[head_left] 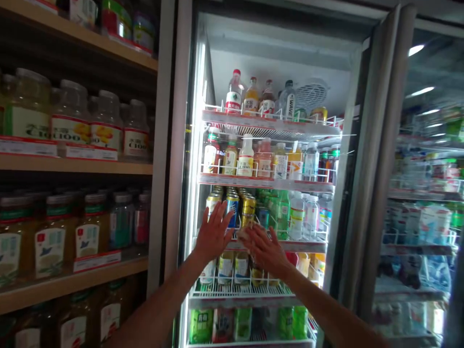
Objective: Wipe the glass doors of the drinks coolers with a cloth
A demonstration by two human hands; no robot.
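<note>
My left hand (214,232) is raised with its palm forward and fingers stretched apart, in front of the drink cans on the fridge's middle shelf. Nothing shows in it. Beside it, my right hand (266,249) presses a pale, crumpled cloth (243,234) under its fingers. Behind the hands stand a blue can (232,209), a gold can (248,207) and green bottles (282,212). Faint streaks suggest glass between hands and drinks, though I cannot tell for sure whether the palms touch it.
A lit fridge holds bottles on its upper shelf (271,126) and more drinks lower down. To the left, a wooden shelf (78,163) carries rows of large juice bottles. A metal door frame (380,183) separates another glass-fronted fridge (416,249) on the right.
</note>
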